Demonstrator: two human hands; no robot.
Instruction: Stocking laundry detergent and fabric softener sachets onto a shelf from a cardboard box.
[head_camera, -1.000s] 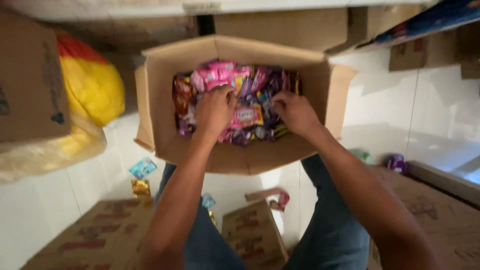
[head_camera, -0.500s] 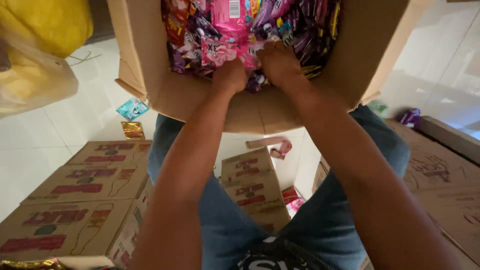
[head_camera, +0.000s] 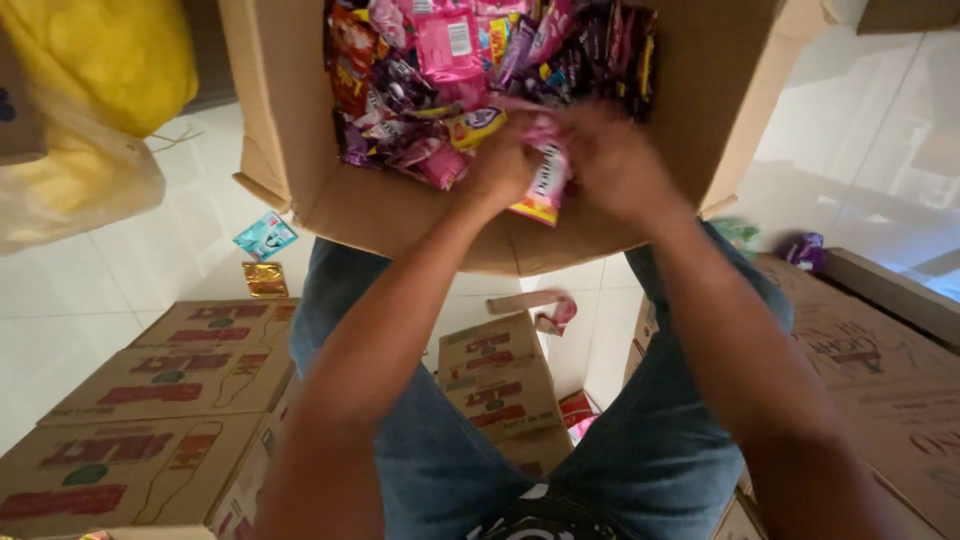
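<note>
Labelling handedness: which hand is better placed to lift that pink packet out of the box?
Left, probably. The left hand grips the pink packet at the cardboard box; the right hand only touches its edge, blurred.

Open cardboard box (head_camera: 340, 200) top centre, packed with snack packets (head_camera: 430, 110); little free room inside, only above the heap. Box walls close the sides; near wall low, passable from above. Both hands meet at the near rim: left hand (head_camera: 500, 165), right hand (head_camera: 615, 160), a pink packet (head_camera: 545, 185) between them, blocking the middle of the opening. White tiled floor (head_camera: 90, 290) left of the legs open, save two loose packets (head_camera: 265, 237). Yellow bag (head_camera: 110, 55) fills the upper left. Printed cartons (head_camera: 160, 385) crowd lower left; more cartons (head_camera: 880, 360) at right. Narrow floor gap between the knees, partly taken by a small carton (head_camera: 500, 375).
</note>
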